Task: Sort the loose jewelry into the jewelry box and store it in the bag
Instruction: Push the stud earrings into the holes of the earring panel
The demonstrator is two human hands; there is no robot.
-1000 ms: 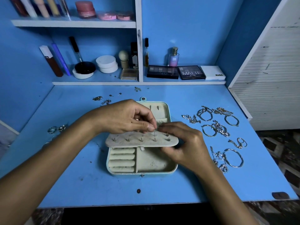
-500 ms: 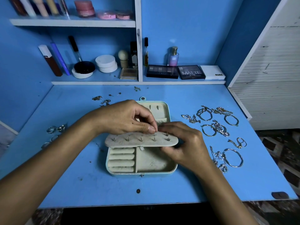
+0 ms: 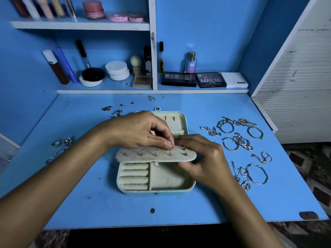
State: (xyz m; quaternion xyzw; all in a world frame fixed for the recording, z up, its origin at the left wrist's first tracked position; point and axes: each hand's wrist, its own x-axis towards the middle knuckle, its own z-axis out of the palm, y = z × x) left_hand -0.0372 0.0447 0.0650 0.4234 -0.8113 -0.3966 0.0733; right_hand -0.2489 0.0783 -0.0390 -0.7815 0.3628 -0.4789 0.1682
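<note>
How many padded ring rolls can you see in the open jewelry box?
4, all in the jewelry box's left compartment: rear roll, second roll, third roll, front roll. The earring flap may hide more.

A home vanity nook — blue desk (image 3: 89,203), shelves (image 3: 80,25) of cosmetics.

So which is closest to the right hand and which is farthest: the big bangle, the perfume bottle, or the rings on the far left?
From the right hand:
1. Big bangle, just to its right on the desk.
2. Perfume bottle, up on the back shelf.
3. Rings, across the desk near the left edge.
</note>
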